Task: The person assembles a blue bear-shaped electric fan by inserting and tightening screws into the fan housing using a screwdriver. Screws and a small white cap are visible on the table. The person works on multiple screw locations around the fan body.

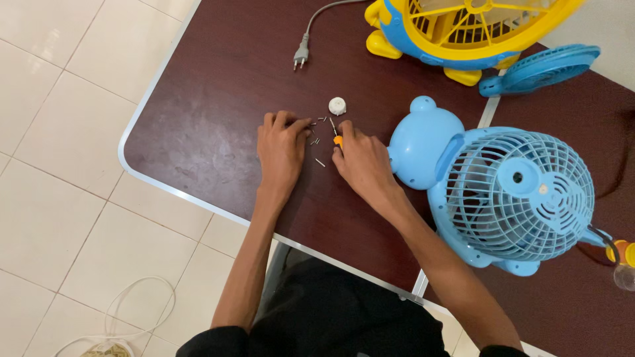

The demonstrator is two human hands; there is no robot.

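My left hand point(281, 149) rests on the dark brown table point(198, 125), its fingertips pinched over small metal screws point(316, 140) scattered there. My right hand point(362, 162) lies just to the right and grips a small screwdriver with an orange handle point(337, 139), its thin shaft pointing toward the screws. A small white round cap point(337, 105) lies just beyond the screws. Beside my right hand sits a light blue bear-shaped fan point(503, 192), grille facing up.
A yellow and blue fan body point(463, 30) lies at the table's far edge, with a blue fan blade point(546, 66) beside it. A grey plug and cord point(301, 56) lies far left. A clear bottle with a yellow cap point(623, 261) sits far right. White cable point(132, 307) on the tiled floor.
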